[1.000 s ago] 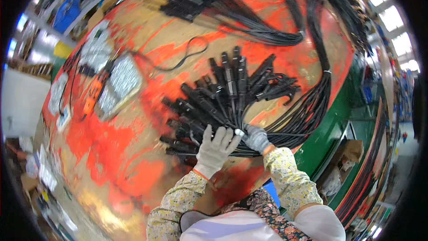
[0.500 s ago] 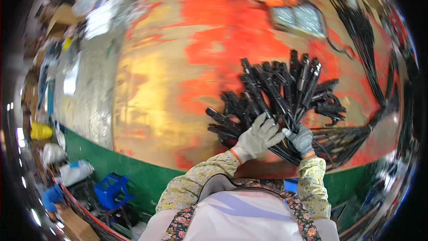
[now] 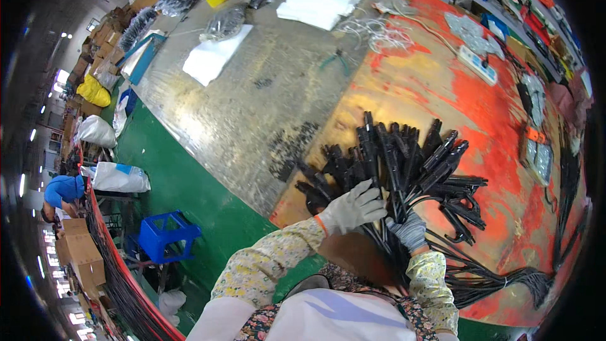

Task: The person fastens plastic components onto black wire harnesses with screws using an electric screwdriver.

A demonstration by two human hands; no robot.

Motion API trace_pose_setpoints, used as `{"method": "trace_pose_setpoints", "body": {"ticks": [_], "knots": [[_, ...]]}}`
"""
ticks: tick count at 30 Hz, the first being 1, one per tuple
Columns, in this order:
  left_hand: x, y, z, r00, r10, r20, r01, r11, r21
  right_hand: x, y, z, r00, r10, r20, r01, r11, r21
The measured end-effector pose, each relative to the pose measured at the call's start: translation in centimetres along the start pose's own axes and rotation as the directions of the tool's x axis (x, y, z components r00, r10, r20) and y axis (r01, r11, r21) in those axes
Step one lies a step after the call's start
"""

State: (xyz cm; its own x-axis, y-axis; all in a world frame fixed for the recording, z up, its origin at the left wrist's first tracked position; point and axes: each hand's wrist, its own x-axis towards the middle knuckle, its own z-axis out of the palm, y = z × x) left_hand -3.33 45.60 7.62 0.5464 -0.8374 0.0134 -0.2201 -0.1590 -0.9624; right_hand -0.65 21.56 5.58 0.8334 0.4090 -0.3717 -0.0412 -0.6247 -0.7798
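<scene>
A bunch of black cables with long black plastic ends (image 3: 394,151) lies fanned out on the worn red-and-tan tabletop in front of me. My right hand (image 3: 409,230), in a grey glove, is closed round the cables just below those ends. My left hand (image 3: 353,208), in a pale glove, rests against the left side of the bunch with its fingers stretched out toward the right hand. From the right hand the cables (image 3: 467,275) run right to a tied, looped bundle (image 3: 530,281).
On the grey table section to the left lie white sheets (image 3: 319,3), green-handled pliers (image 3: 338,60) and plastic-wrapped parts. A power strip (image 3: 476,65) is at the far right. A blue stool (image 3: 169,235) stands on the green floor; a person in blue (image 3: 63,191) bends farther off.
My view has swung to the left, bringing in more of the grey table section and the floor. Both hands stay at the cable bunch.
</scene>
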Motion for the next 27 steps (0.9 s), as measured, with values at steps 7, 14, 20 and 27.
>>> {"method": "trace_pose_setpoints", "body": {"ticks": [7,14,20,27], "knots": [[-16.1,-4.5,7.2,0.939,-0.25,0.235,0.293,0.226,-0.929,7.8,-10.8,11.9,0.959,-0.166,0.228,0.212,0.958,-0.194],[-30.6,-7.2,14.5,0.962,0.048,0.269,0.262,0.112,-0.958,13.0,-22.3,21.6,0.914,-0.084,0.396,0.187,0.955,-0.229],[-36.0,-8.4,19.7,0.935,-0.238,0.263,0.286,0.067,-0.956,16.5,-29.9,26.4,0.965,-0.029,0.26,0.176,0.808,-0.563],[-38.6,-8.5,20.6,0.974,-0.138,0.18,0.193,0.09,-0.977,14.8,-24.8,24.2,0.55,0.342,-0.762,-0.172,0.939,0.297]]}}
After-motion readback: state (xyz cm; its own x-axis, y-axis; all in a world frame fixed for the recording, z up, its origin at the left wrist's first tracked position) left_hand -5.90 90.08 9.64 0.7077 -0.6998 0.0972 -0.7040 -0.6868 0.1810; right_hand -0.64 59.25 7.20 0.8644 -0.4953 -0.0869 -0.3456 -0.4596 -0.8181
